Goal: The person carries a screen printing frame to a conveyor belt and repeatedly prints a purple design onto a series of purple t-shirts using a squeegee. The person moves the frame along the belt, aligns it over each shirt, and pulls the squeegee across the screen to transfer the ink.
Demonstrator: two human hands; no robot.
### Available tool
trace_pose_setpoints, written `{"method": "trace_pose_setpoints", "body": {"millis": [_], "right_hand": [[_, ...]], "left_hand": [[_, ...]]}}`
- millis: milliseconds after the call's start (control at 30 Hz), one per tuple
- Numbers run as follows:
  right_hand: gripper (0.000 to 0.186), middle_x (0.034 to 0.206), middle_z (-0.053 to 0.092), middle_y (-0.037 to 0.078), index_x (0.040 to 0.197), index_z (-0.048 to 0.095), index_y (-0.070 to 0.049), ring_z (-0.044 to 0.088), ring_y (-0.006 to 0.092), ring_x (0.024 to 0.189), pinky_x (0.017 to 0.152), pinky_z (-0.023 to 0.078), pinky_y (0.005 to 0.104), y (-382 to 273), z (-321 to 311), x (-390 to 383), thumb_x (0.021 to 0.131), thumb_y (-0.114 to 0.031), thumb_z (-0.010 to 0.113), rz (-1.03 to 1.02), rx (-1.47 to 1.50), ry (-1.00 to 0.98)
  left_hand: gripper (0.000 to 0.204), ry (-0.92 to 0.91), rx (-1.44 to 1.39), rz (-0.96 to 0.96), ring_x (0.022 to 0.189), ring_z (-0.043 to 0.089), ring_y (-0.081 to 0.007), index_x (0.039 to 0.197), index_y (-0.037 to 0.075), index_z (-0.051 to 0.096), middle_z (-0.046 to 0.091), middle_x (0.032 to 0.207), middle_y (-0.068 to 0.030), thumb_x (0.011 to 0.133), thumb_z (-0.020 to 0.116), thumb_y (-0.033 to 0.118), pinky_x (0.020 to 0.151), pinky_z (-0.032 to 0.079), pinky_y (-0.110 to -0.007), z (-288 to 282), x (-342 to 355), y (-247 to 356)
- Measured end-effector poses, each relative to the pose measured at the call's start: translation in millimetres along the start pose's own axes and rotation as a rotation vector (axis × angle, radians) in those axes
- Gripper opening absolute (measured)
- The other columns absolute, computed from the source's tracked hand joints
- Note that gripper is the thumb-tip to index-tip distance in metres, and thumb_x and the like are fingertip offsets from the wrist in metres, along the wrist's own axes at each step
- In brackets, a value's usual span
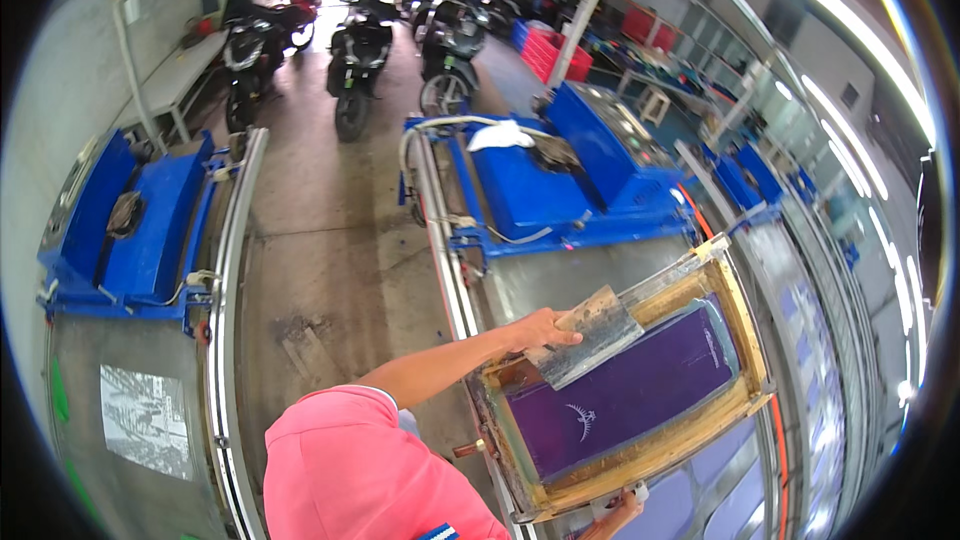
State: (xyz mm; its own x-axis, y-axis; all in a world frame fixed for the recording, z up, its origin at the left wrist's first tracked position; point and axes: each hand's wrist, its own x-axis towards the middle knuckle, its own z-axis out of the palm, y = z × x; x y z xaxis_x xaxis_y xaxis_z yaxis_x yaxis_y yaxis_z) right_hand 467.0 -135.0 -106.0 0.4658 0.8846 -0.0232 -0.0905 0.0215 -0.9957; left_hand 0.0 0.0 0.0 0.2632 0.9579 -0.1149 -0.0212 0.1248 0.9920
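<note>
My left hand (545,332) holds a wide, flat, stained metal-grey scraper plate (592,330), tilted over the upper left part of a wooden-framed screen (748,390). The screen's purple mesh (625,395) bears small pale printed markings. My right hand (620,512) is closed at the frame's lower edge, on a small pale metal fitting (632,493), partly hidden by the frame. Below the screen lie light purple flat pieces (725,495) on the long printing table.
Blue machine carriages on rails stand ahead (515,190) and left (150,230). Further rails (810,340) run at the right. A concrete floor aisle (315,240) separates the tables. Parked scooters (350,70), red crates (545,55) and a stool (655,100) are at the back.
</note>
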Motion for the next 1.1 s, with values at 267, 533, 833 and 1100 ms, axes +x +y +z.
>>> {"method": "trace_pose_setpoints", "body": {"millis": [267,533,833,1100], "right_hand": [[0.046,0.087,0.062,0.002,0.117,0.063,0.003,0.050,0.0072,0.060,0.048,0.032,0.0209,2,257,-78,0.076,-0.018,0.070,-0.071,0.057,-0.341],[0.061,0.090,0.065,0.001,0.138,0.056,0.007,0.051,0.0051,0.065,0.055,0.037,0.0209,4,553,-136,0.080,-0.011,0.066,-0.071,-0.031,-0.695],[0.054,0.092,0.070,0.001,0.131,0.062,0.005,0.059,0.0064,0.070,0.059,0.046,0.0222,78,871,-162,0.078,-0.002,0.072,0.053,-0.001,-0.994],[0.052,0.073,0.060,-0.007,0.131,0.065,-0.002,0.046,0.0030,0.055,0.049,0.036,0.0218,109,1153,-192,0.080,-0.003,0.075,0.126,0.023,-1.205]], "left_hand": [[0.078,0.290,-0.182,0.205,0.119,0.056,-0.0146,0.154,0.012,0.040,0.064,0.131,-0.0064,0.087,0.079,0.027,0.106,0.043,-0.033,-215,-178,4],[0.067,0.762,-0.340,0.249,0.113,0.057,-0.0110,0.144,0.006,0.051,0.065,0.125,-0.0027,0.084,0.080,0.014,0.101,0.045,-0.029,-403,-313,-13],[0.049,1.190,-0.301,0.256,0.102,0.061,-0.0150,0.129,0.002,0.060,0.067,0.116,-0.0050,0.086,0.077,0.015,0.093,0.048,-0.033,-595,-388,-53],[0.030,1.482,-0.174,0.280,0.087,0.065,-0.0153,0.116,-0.002,0.064,0.069,0.103,-0.0054,0.090,0.070,0.009,0.077,0.052,-0.032,-789,-380,-26]]}}
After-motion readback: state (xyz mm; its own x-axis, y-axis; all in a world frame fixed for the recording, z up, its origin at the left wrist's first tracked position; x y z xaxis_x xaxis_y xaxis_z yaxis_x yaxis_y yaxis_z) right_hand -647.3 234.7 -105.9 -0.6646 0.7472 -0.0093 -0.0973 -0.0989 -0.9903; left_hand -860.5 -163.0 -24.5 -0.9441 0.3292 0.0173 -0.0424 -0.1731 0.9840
